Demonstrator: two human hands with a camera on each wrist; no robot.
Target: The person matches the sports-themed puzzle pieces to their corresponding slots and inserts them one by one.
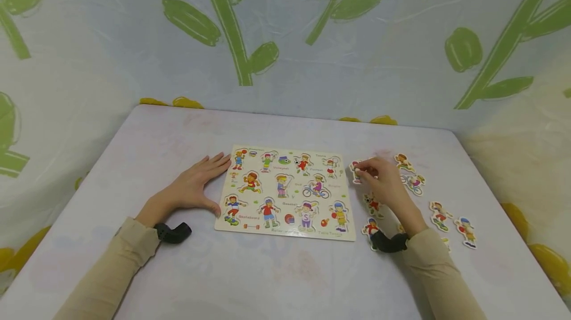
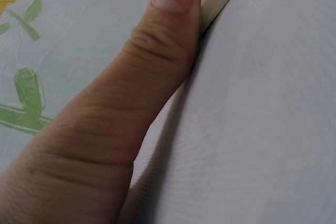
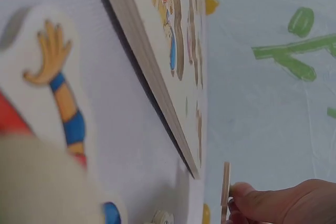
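A wooden puzzle board with printed sports figures lies flat on the table. My left hand rests at the board's left edge, fingers straight and thumb spread; in the left wrist view its thumb touches the board's side. Just off the board's right edge, my right hand pinches a figure-shaped puzzle piece between thumb and fingers. That thin piece appears edge-on and raised off the table in the right wrist view. Its picture is partly covered by the fingertips.
Several loose pieces lie right of the board, among them a cyclist, a runner, a skateboarder and a blue-capped figure. A footballer piece lies below the right hand. Leaf-patterned cloth stands behind the table.
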